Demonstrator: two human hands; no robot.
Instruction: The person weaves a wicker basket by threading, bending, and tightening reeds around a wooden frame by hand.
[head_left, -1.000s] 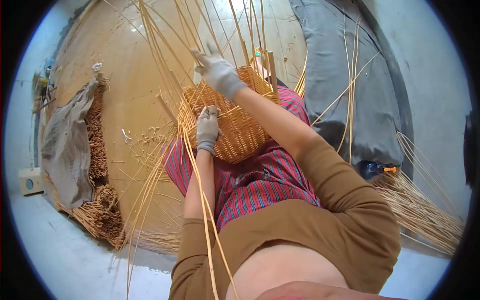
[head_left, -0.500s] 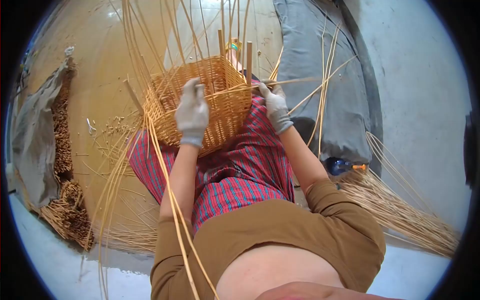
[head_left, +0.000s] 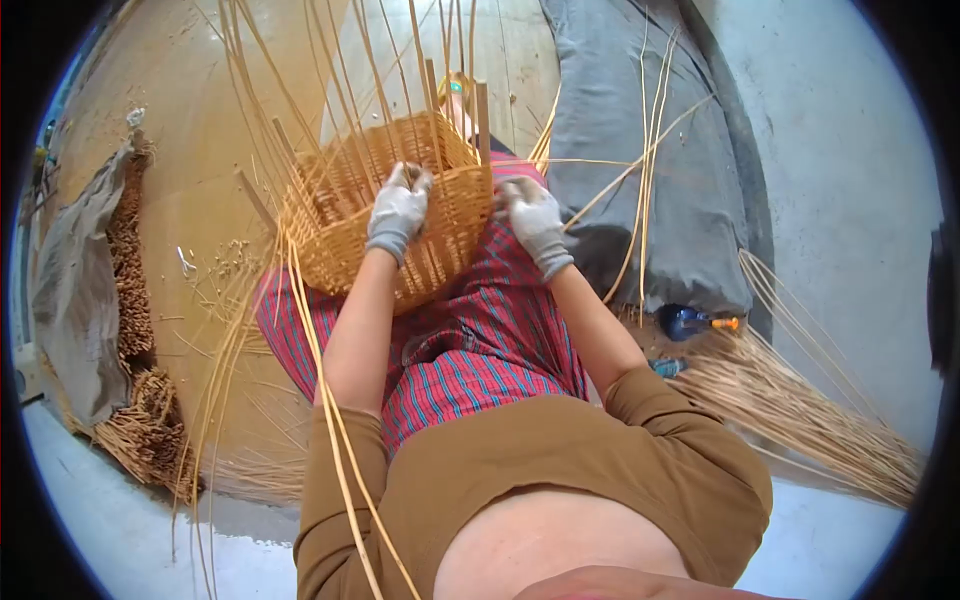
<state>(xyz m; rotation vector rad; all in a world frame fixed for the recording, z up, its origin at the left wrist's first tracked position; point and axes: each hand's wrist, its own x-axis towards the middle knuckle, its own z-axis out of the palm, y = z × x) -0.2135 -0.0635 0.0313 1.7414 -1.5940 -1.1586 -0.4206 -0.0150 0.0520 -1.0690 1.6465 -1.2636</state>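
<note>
Wicker basket [head_left: 448,222] sits tilted on the striped cloth [head_left: 490,375] over the lap, left hand [head_left: 398,212] right at its near rim, right hand [head_left: 536,213] blurring just beside the corner! Both sets of fingers are curled; what they're grasping, I can't tell. Grey cloth [head_left: 600,130] lies to the right.

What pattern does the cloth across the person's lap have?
The cloth is checked: pinkish red crossed by blue and dark lines, clearest in the head view.
</note>
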